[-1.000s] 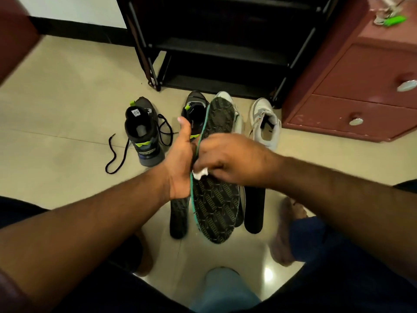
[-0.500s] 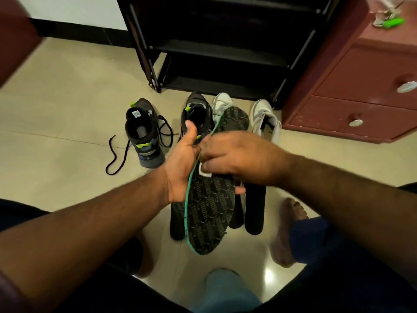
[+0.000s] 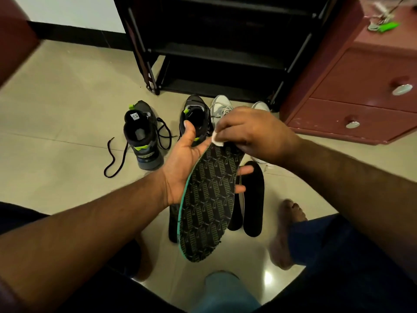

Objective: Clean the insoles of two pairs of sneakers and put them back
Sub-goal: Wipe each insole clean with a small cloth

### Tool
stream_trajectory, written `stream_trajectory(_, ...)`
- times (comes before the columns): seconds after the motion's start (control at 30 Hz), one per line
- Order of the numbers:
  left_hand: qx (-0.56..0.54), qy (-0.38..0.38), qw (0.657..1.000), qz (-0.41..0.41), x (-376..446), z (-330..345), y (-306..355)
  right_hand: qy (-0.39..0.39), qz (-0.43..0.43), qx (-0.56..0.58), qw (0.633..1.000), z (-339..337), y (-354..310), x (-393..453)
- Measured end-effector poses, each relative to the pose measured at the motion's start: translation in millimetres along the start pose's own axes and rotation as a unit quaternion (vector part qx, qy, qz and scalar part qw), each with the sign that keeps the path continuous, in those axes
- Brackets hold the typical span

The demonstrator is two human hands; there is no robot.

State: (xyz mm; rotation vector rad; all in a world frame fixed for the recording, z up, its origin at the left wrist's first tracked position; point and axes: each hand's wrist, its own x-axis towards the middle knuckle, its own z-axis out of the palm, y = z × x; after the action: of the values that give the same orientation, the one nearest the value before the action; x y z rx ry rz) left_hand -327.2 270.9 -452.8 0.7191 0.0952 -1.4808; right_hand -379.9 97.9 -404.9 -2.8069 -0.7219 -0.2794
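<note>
The left hand (image 3: 182, 175) cradles the black, logo-printed foam insole with a teal edge (image 3: 208, 199) from beneath, fingers curling round its far side. It looks light and bendy, best supported mid-length. The right hand (image 3: 252, 134) pinches a small white wipe (image 3: 217, 139) against its toe end.

Left hand (image 3: 184, 168) holds insole (image 3: 208, 204); right hand (image 3: 252, 134) wipes it.

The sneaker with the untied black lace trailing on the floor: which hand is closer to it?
Left. The left hand, cradling the patterned insole, is just right of that sneaker. The right hand, pinching a white wipe, is farther right.
</note>
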Motion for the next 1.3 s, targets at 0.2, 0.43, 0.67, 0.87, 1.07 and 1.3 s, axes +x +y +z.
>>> stream_trajectory(0.2, 0.007, 0.072, 0.997, 0.021, 2.0, -2.7, 6.2, -0.032, -0.108, 0.018, 0.993, 14.7, -50.1, -1.4)
stream_trajectory(0.43, -0.004, 0.032, 0.999, 0.041, -0.9, 5.1, 5.2, 0.002, 0.029, -0.011, 1.000, 0.7, -3.1, -3.4)
stream_trajectory(0.67, 0.000, 0.074, 0.997, 0.034, 1.1, 3.3, 6.4, -0.026, -0.079, 0.004, 0.996, 11.4, -32.1, -1.3)
stream_trajectory(0.87, 0.004, 0.049, 0.998, 0.040, -0.1, 7.1, 5.2, 0.017, -0.017, -0.031, 0.999, 3.4, -11.9, 0.0)
stream_trajectory(1.07, 0.007, 0.088, 0.995, 0.047, 0.9, 2.7, 6.2, -0.028, -0.071, 0.001, 0.997, 10.3, -25.7, -0.7)
stream_trajectory(1.3, 0.018, 0.091, 0.994, 0.062, -0.1, 4.4, 8.9, -0.005, -0.018, -0.011, 1.000, 11.7, -28.2, 0.2)
